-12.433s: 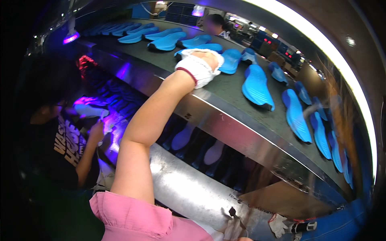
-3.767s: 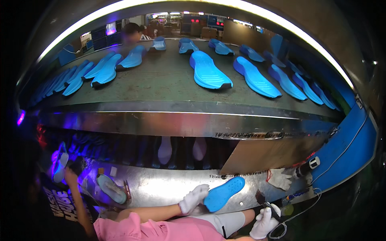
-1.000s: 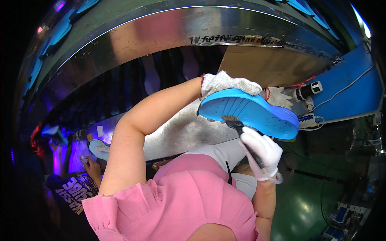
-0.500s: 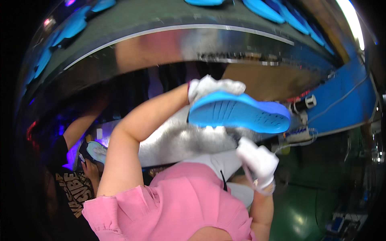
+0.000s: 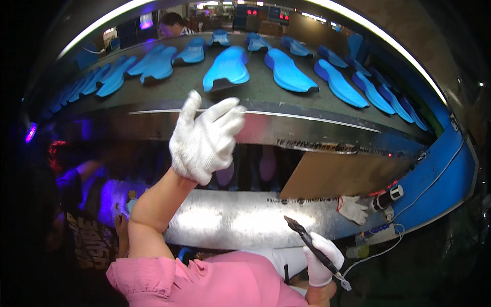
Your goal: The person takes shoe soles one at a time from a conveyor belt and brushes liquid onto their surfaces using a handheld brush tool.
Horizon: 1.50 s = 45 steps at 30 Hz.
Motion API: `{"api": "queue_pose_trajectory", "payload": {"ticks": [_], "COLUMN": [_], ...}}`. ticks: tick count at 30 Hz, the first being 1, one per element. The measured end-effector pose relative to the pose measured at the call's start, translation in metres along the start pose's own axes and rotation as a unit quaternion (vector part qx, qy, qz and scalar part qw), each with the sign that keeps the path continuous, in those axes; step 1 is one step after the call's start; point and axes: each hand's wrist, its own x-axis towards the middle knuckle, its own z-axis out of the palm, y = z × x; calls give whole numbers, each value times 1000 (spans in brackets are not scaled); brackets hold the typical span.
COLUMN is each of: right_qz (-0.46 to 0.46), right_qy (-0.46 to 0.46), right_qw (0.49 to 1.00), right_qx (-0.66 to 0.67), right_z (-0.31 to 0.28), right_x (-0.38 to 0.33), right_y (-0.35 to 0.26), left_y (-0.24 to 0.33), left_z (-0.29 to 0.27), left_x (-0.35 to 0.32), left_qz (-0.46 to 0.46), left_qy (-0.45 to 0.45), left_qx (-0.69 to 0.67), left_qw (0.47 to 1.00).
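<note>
My left hand (image 5: 207, 135), in a white knit glove, is raised at the near edge of the conveyor belt (image 5: 189, 100). Its fingers are spread, with nothing in them. Just beyond the fingertips lies a blue shoe sole (image 5: 226, 69), apart from the glove. More blue soles (image 5: 287, 71) lie in rows across the dark belt. Low on the right, my right hand (image 5: 323, 258), gloved in white too, is closed round the black handle of a brush (image 5: 319, 249). The dark bristles point up and left over the metal bench, and a thin white tube meets the handle's lower end.
A shiny metal bench (image 5: 215, 220) runs below the belt. At its right end lie a spare white glove (image 5: 353, 210) and a black-and-white cylinder (image 5: 387, 198). A brown board (image 5: 340, 174) leans behind. Another person (image 5: 97, 235) works at the left; someone else (image 5: 174, 24) is beyond the belt.
The blue sole that my left hand held over the bench has left it, and that hand has moved up to the belt, open. The view has tilted up, showing more of the belt.
</note>
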Motion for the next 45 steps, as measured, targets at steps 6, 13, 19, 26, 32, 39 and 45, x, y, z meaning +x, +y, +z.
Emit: {"api": "queue_pose_trajectory", "payload": {"ticks": [6,13,19,26,32,39,45], "right_qz": [43,73,107,202,290,392,442], "right_qy": [50,61,82,291,376,314,177], "right_qw": [997,994,991,925,872,861,875], "right_qx": [45,47,9,141,119,79,-90], "right_z": [-3,11,8,-1,-27,-5,30], "right_x": [-8,-4,-11,-36,-49,-74,-61], "right_y": [3,4,13,41,33,86,149], "left_y": [116,193,210,18,-122,-244,-237], "left_z": [15,-10,-1,21,-68,-208,-168], "left_x": [25,122,106,-9,-78,-88,-76], "left_qz": [289,-14,305,532,323,97,-180], "left_qy": [0,265,225,-72,-458,-449,23], "left_qx": [702,964,734,688,668,613,574], "left_qw": [651,11,563,488,489,643,799]}}
